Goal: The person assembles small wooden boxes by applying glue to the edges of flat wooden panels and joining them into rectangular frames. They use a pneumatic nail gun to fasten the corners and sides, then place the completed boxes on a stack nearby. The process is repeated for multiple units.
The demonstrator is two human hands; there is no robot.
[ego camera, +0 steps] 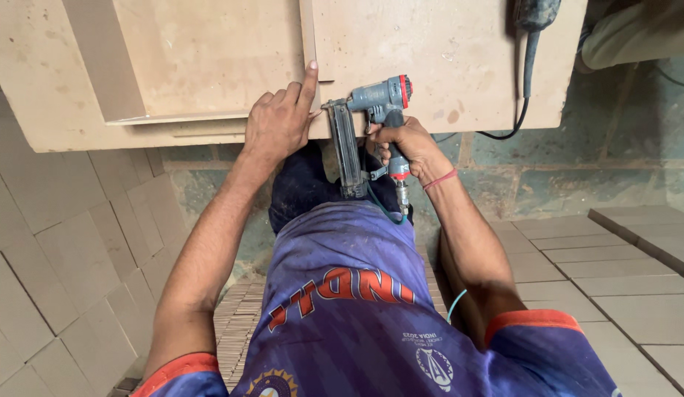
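While the right hand (pixel 407 140) wraps the handle of a grey pneumatic brad nailer (pixel 371 125), fingers closed tight round the grip with the index finger up near the trigger, the tool's long magazine (pixel 346 151) runs straight back toward the body and its nose sits against the near edge of the board assembly, just beside the left hand. Long axis of the nailer: near-to-far, nose at the far end, touching the fibreboard panel (pixel 445 51) at the seam where a thin upright divider strip (pixel 307 37) meets it. Left hand (pixel 279 125) is pressed flat-ish on the lower board edge (pixel 136 136), knuckles curled, index finger stretched out along the divider strip, holding nothing, just bracing the joint. Both hands are close together, left hand slightly nearer the seam. A thin green air hose (pixel 382 209) drops from the nailer's base toward the lap. A second power tool's black cord (pixel 522 95) hangs over the panel's far right, well apart. Stacked cut fibreboard pieces (pixel 63 257) lie to either side on the floor.
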